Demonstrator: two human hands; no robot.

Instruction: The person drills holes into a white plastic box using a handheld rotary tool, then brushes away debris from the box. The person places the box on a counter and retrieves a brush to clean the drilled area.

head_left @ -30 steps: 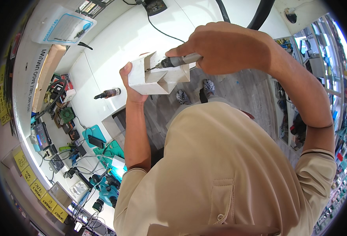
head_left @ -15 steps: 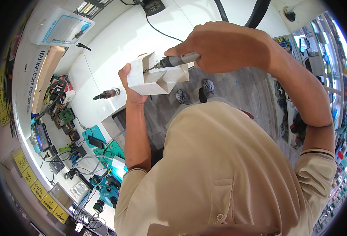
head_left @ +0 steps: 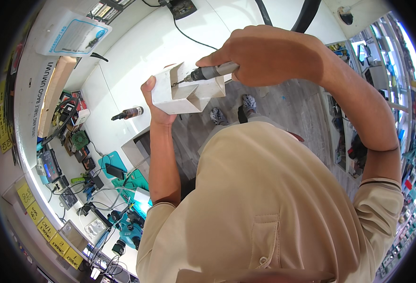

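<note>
My left hand [head_left: 161,112] is closed around the near left side of a white open box-like piece [head_left: 170,98] with angled walls and inner compartments. Its thumb presses the left wall, and the other fingers are mostly hidden behind the piece. In my right hand [head_left: 276,55] is a slim grey and black rotary tool [head_left: 212,72], gripped with the forefinger along its top. The tool's thin bit points down-left into the opening of the white piece, at or very near an inner wall. Whether the bit touches cannot be made out.
A small dark bottle-like object with a tapered tip [head_left: 127,113] lies on the white tabletop [head_left: 118,89]. Leftward stand boxes, cables, a teal mat [head_left: 135,180] and a blue microscope [head_left: 128,228]. A black device [head_left: 182,8] trails a cord at the back. Stocked shelves [head_left: 371,70] line the right.
Almost nothing differs. The white piece, both hands and the tool sit very slightly further left in the picture, with both grips unchanged.
</note>
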